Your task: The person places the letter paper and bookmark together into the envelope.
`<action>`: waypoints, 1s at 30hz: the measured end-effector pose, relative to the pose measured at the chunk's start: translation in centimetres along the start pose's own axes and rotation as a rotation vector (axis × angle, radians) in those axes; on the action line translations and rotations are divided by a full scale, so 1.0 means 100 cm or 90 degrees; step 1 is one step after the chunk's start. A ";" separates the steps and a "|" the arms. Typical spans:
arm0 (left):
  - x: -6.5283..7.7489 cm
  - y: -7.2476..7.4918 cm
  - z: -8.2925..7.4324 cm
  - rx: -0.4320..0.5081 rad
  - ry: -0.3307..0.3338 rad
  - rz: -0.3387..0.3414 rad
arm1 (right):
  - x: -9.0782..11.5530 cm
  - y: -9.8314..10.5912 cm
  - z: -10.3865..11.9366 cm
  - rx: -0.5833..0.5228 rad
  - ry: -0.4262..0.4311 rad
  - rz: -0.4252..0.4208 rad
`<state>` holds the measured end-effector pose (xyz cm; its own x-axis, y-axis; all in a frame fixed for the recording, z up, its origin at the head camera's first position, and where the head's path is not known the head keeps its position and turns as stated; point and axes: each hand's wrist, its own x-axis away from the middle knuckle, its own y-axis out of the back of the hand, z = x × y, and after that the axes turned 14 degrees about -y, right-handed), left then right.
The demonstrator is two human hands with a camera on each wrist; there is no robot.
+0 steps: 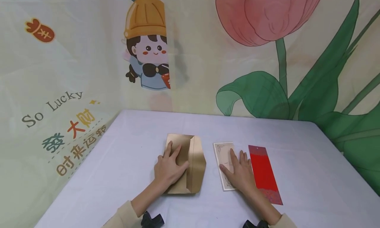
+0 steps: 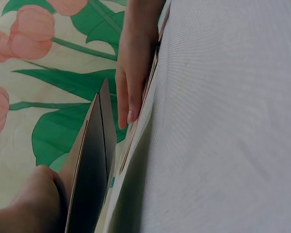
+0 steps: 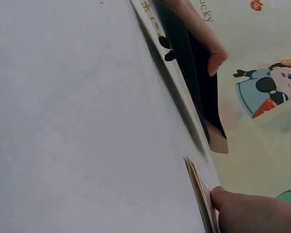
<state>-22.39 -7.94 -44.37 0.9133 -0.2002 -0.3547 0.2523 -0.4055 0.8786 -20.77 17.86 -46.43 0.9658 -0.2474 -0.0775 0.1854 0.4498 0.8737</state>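
My left hand (image 1: 170,167) lies with spread fingers on a gold envelope (image 1: 175,187), its thumb close to the opening. The envelope's pointed flap (image 1: 198,165) is folded out to the right. To the right, my right hand (image 1: 241,173) rests over a small stack of cream cards (image 1: 223,152) with a printed border. Its thumb is at the left side of the stack and its other fingers reach forward, near a red envelope (image 1: 263,168). In the right wrist view, the cards (image 3: 199,187) show as several layers beside the right thumb (image 3: 218,198).
A white cloth (image 1: 118,175) covers the table. Printed curtains (image 1: 193,56) hang behind it and at both sides. Black straps (image 1: 152,220) sit at the wrists near the front edge. The red envelope lies slanted along the right hand's outer side.
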 end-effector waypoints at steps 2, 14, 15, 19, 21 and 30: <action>0.001 0.000 0.000 0.001 0.002 0.002 | 0.000 -0.005 -0.003 0.018 0.017 -0.016; 0.000 -0.002 0.000 0.002 -0.003 -0.007 | -0.003 -0.007 -0.005 0.024 0.036 -0.025; 0.000 -0.002 0.001 0.002 -0.002 -0.005 | -0.003 -0.008 -0.005 0.019 0.034 -0.023; -0.001 -0.001 0.001 0.006 0.000 -0.001 | -0.004 -0.007 -0.004 0.003 0.037 -0.031; -0.001 -0.001 0.001 0.005 -0.001 -0.002 | -0.003 -0.006 -0.003 -0.009 0.044 -0.043; 0.000 0.000 0.003 0.004 -0.002 -0.011 | -0.003 -0.003 0.000 -0.107 0.050 -0.066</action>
<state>-22.53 -8.16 -44.46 0.9077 -0.1958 -0.3711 0.2665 -0.4142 0.8703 -21.16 17.77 -46.67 0.9500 -0.2348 -0.2057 0.3055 0.5639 0.7673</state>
